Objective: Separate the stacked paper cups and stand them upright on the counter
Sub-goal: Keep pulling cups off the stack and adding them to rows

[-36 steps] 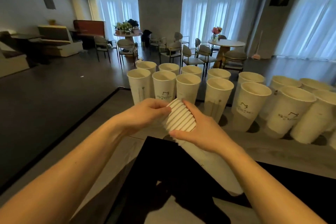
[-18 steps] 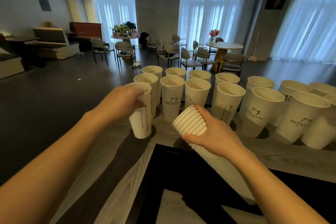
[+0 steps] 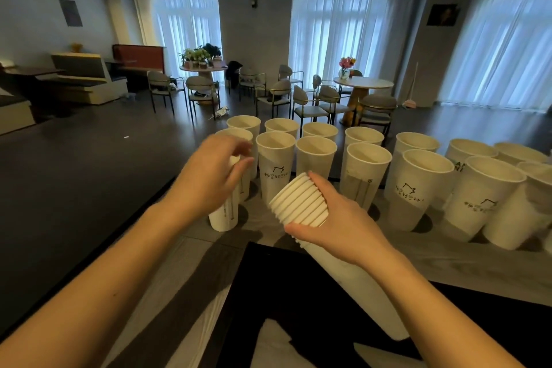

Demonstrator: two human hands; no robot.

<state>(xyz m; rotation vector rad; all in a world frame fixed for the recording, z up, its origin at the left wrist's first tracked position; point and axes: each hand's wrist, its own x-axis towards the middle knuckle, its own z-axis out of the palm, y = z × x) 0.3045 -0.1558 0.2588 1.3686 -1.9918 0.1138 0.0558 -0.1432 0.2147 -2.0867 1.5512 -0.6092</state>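
My right hand [image 3: 343, 227] grips a stack of white paper cups [image 3: 298, 203] near its rims. The stack lies tilted, rims toward the upper left, its body [image 3: 367, 299] running down to the right under my wrist. A single white cup [image 3: 224, 215] stands upright on the grey counter [image 3: 191, 266], at the left end of the front row. My left hand [image 3: 212, 176] is blurred just in front of that cup's top, fingers spread, and hides its rim.
Several white cups [image 3: 367, 176] stand upright in two rows across the counter, reaching the right edge of view. A black recessed area [image 3: 298, 293] lies below the stack. The counter's left edge [image 3: 140, 218] drops to a dark floor with chairs and tables beyond.
My left hand pulled one cup off the stack, carried it left and set it down on the counter. Its fingers have now loosened. The right hand kept the stack almost still.
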